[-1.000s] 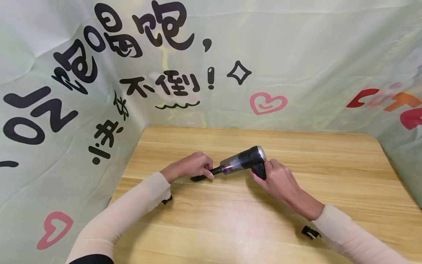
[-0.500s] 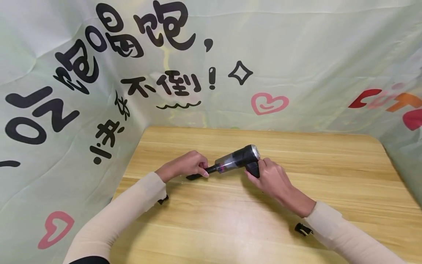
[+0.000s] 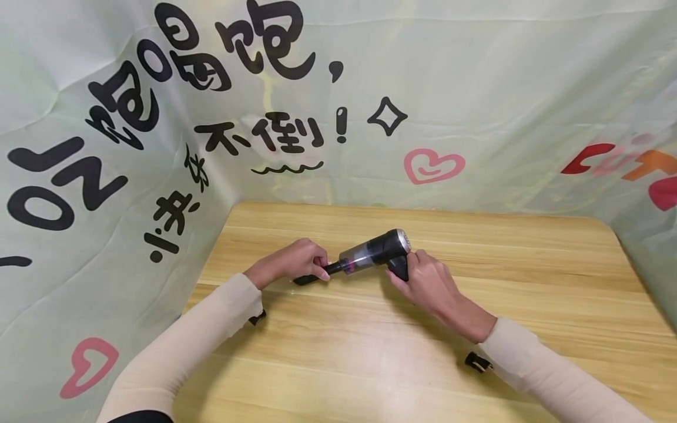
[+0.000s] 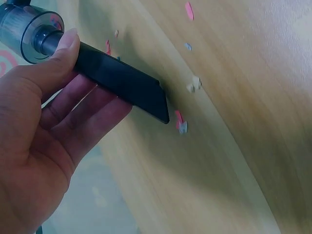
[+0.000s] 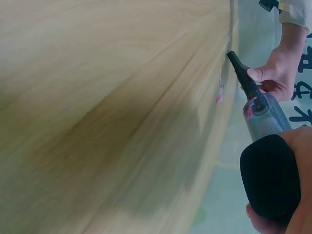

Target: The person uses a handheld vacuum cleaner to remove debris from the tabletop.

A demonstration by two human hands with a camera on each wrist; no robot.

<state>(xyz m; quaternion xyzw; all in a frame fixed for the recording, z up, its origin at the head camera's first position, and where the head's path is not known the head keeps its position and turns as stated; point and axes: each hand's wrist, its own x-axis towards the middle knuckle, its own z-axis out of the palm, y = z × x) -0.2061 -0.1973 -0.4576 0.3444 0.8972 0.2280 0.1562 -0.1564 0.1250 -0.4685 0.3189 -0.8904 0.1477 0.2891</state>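
Note:
A handheld vacuum cleaner, black with a silver end cap and a clear dust cup, slants over the table. My right hand grips its handle. At the other end, my left hand holds the flat black nozzle, thumb on top and fingers beneath. Pink and bluish bits show inside the cup. Close to the nozzle's slanted tip lie a pink scrap and a grey-white scrap. Pale crumbs and another pink strip lie farther off.
The wooden table ends at a fabric backdrop with black lettering and pink hearts, which rises at the back and sides. Small black devices hang under both wrists.
Both hands and the vacuum cleaner have shifted left and slightly toward the back of the table. The grip of each hand looks the same.

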